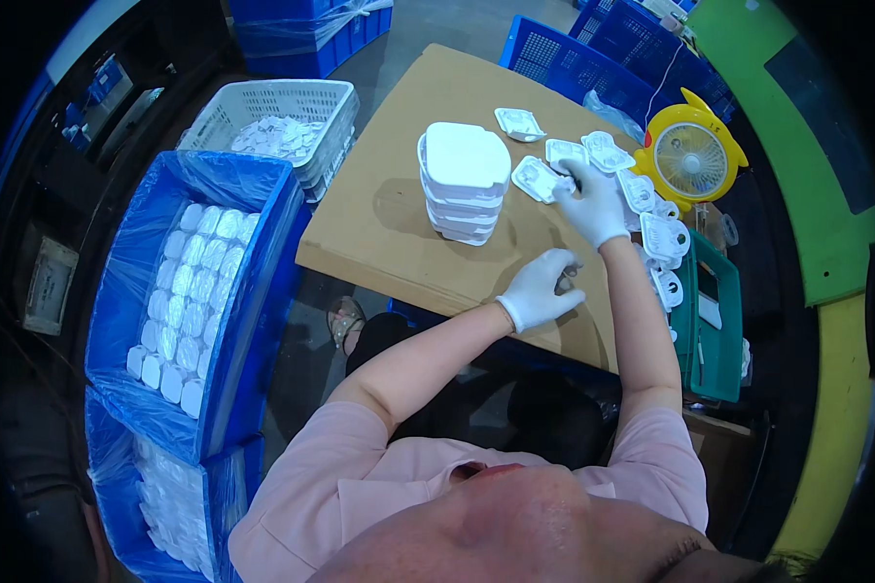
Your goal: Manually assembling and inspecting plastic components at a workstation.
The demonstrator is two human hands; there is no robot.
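Observation:
My right hand (590, 204), in a white glove, reaches over the right side of the cardboard-topped table. Its thumb and fingers are apart, at the edge of a white moulded plastic part (532, 181); whether they touch it I cannot make out. Close by lie another white part (566, 153) and a further one (520, 124). Nearer to me, my left hand (540, 293), gloved too, hovers above the cardboard (379, 233) with curled fingers, a gap to the thumb, and nothing visible in it. Left of both hands stands a stack of white rounded-square plastic pieces (467, 160).
More white parts (664, 238) line the table's right edge, beside a green tray (736, 321) and a yellow fan (692, 155). At left, a blue crate (287, 209) holds rows of white pieces; behind it stands a white basket (335, 97). Blue crates (574, 73) stand beyond the table.

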